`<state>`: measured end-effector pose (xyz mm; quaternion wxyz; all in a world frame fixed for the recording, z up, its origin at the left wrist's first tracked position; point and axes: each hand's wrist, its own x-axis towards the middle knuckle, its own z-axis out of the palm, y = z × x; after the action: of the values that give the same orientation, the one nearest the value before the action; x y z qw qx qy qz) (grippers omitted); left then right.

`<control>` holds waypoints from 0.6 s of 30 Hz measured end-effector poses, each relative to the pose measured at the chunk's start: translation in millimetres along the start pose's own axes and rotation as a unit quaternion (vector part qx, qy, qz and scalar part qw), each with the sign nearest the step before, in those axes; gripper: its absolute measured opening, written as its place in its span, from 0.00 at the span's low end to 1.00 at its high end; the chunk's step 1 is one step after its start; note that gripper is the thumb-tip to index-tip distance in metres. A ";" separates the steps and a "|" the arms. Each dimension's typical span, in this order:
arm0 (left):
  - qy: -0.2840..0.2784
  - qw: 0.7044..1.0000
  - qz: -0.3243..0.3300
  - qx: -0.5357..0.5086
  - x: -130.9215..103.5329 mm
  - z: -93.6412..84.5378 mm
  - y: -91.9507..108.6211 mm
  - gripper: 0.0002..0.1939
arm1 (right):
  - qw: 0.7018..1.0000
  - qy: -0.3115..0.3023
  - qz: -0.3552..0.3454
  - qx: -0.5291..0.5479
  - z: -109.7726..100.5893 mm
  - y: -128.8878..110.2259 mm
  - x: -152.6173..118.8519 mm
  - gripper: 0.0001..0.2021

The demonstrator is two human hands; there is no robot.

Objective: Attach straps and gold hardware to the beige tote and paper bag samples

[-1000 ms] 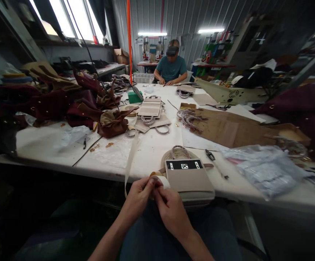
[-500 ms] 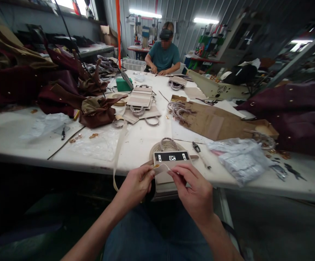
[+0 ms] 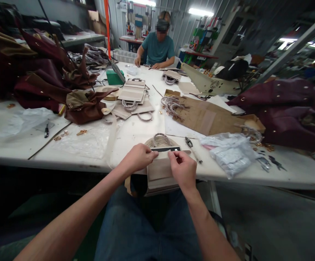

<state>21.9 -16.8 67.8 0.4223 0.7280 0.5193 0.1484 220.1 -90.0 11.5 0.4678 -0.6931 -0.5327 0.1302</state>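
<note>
A beige bag piece lies at the table's front edge, with a black strip across its top and a curled handle behind it. My left hand pinches one end of a short pale strip. The other end is pinched by my right hand. Between the hands, the strip lies over the bag piece just below the black band, covering part of it. A long tape hangs down left of my left hand.
Pliers and a plastic bag lie to the right. Beige bag pieces are stacked further back. Maroon bags fill the right side; a brown bag sits left. A person sits across the table.
Both hands have moved forward with the pale strip, bringing it down beside the black band. The view has shifted, and the person across has moved one hand outward.
</note>
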 end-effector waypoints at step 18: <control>0.039 0.983 -0.040 0.174 37.2 10.3 1.5 0.14 | 0.984 0.010 -0.092 -0.149 16.7 17.8 5.6 0.13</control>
<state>45.1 11.1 54.5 0.2741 0.7628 0.5819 0.0670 221.9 -76.6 -9.6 0.3746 -0.7046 -0.6027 -0.0013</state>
